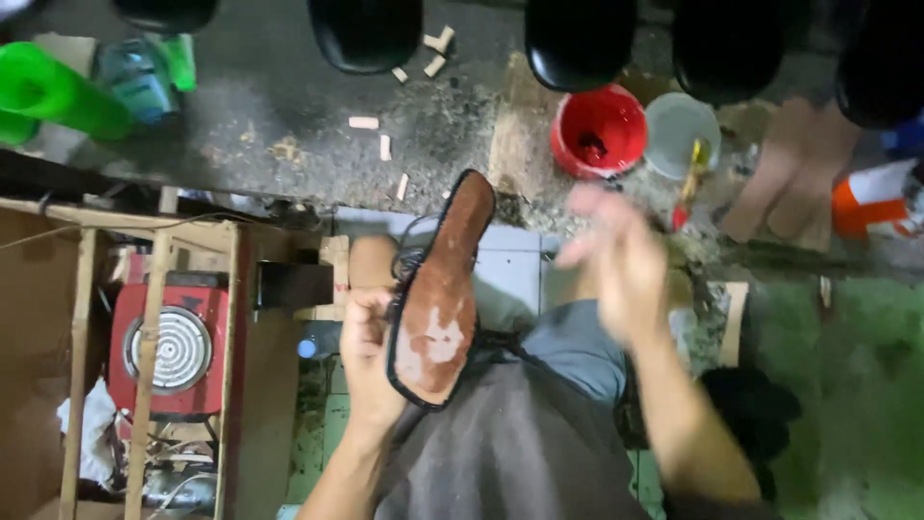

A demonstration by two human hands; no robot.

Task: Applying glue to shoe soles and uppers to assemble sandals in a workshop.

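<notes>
Workbench (pixel 289 116) strewn with wood chips, red tub (pixel 599 132) behind shoe (pixel 441 289).

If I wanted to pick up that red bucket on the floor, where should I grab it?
Probably by the rim of the red bucket, reaching down from above. It stands upright with its mouth open, and the white bucket crowds its right side, so the near or left edge looks freest.

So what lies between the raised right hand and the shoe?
Nothing. In the head view, only pale floor tiles show behind the gap between the blurred right hand and the shoe.
</notes>
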